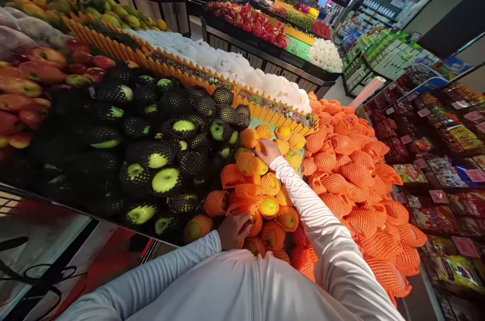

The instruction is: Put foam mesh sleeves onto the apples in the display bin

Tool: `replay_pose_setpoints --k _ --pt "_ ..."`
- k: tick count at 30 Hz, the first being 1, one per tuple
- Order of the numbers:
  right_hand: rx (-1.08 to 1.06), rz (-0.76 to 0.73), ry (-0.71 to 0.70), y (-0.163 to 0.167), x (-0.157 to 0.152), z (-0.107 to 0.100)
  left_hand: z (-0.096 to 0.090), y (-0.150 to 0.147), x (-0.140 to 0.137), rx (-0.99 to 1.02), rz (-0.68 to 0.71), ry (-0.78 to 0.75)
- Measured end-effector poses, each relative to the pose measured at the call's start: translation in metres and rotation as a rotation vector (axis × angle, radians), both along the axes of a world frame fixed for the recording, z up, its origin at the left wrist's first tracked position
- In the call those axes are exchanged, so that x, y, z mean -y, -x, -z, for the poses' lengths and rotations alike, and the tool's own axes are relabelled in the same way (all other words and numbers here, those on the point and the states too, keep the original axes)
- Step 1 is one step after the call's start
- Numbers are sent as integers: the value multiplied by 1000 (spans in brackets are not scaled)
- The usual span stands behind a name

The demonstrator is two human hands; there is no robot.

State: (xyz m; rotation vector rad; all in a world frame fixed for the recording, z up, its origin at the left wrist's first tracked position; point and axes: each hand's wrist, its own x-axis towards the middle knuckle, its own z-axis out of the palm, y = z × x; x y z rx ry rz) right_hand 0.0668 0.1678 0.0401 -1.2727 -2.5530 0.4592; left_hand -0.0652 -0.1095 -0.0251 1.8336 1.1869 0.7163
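Oranges [269,207] lie heaped right of the green apples [165,180]. Your right hand [268,152] touches one, your left hand [234,231] is beside others; I can't tell either grip. Handling seems unfinished.

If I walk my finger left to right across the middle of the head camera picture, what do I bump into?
Reddish fruit → green fruit in black nets → the person's right hand → big pile in orange nets → shelf packets.

The display stand [113,224] carries orange-netted fruit [270,184] beside green fruit [165,180] in black netting [192,162], red apples [41,72] at left, white-wrapped fruit [227,62] behind orange fencing [261,113].
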Motion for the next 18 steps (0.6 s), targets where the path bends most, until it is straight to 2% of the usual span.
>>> replay_pose_setpoints --k 5,8,11,15,18 --pt "-34 -116 91 42 44 4 -1 0 0 -46 -8 -38" --pt "3 -121 92 45 61 5 1 -1 0 -63 -11 -62" --pt "7 -52 57 34 77 1 2 -1 0 -71 3 -70" --pt "-253 173 77 6 98 -10 1 0 1 -73 17 -65" --pt "-575 517 229 -14 107 -16 1 0 2 -62 20 -55"
